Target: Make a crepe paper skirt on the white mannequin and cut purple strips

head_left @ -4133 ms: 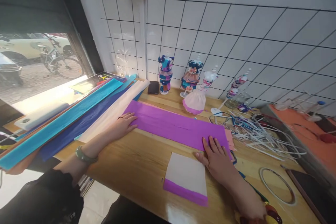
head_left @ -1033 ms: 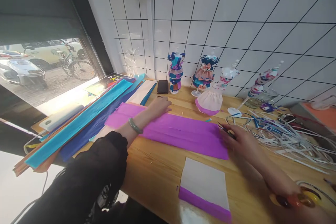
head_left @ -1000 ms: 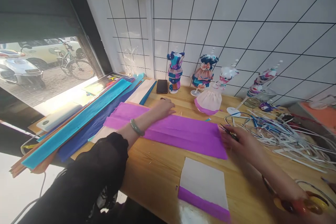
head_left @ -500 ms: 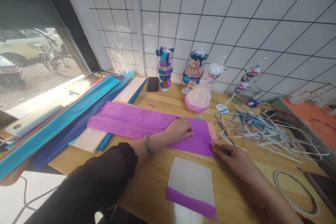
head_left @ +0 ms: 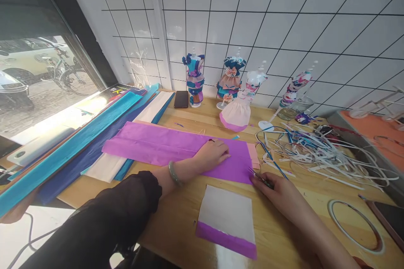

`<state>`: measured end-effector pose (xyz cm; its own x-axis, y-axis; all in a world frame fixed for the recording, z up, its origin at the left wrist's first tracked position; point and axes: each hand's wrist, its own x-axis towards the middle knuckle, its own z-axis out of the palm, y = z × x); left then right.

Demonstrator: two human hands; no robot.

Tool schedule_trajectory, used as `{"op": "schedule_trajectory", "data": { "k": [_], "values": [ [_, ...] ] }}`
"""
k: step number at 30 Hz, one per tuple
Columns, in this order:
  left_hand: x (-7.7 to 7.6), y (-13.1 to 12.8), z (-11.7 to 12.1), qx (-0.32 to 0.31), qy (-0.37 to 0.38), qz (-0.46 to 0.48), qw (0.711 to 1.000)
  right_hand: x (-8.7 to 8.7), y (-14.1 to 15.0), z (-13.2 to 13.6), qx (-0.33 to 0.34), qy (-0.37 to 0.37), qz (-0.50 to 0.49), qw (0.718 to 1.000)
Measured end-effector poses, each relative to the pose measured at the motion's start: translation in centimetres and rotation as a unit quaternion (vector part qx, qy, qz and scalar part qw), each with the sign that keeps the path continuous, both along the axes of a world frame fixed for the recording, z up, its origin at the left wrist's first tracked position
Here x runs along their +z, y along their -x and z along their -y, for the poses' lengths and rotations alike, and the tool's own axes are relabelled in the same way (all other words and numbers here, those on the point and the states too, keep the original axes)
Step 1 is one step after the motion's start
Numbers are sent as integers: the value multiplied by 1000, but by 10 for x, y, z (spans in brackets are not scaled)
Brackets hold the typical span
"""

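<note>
My left hand (head_left: 212,154) lies flat on a long purple sheet (head_left: 164,143) of thin paper or cloth, fingers stretched out. In my right hand (head_left: 274,181) is a pair of small scissors (head_left: 260,178) with dark handles. Their fine tips lie over the sheet's right end, near its lower corner. A peach-coloured sheet (head_left: 254,156) shows from beneath that end. Closer to me lies a white square piece (head_left: 227,206) with a purple band (head_left: 226,239) along its near edge.
Dressed mini mannequins (head_left: 235,111) stand along the tiled wall, a phone (head_left: 181,99) beside them. White and blue strips (head_left: 318,159) are heaped at right, near a ring (head_left: 355,229). Long folded sheets (head_left: 78,143) cover the left side. A person's bare skin (head_left: 19,208) shows at far left.
The camera view has shifted slightly. The scissor tips now lie over the purple sheet's right end, a little inside its edge. My left hand stays flat in place.
</note>
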<state>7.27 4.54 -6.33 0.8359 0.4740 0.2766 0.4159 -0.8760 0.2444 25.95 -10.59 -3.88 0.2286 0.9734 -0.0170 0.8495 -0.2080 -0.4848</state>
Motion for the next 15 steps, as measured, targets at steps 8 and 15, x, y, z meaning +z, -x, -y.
{"op": "schedule_trajectory", "data": {
  "k": [8,15],
  "values": [
    [7,0,14,-73,-92,-4,993,8,-31,14,21,43,-93,995],
    [3,-4,5,-31,44,-6,999,9,-37,17,72,84,-84,990]
  ]
}}
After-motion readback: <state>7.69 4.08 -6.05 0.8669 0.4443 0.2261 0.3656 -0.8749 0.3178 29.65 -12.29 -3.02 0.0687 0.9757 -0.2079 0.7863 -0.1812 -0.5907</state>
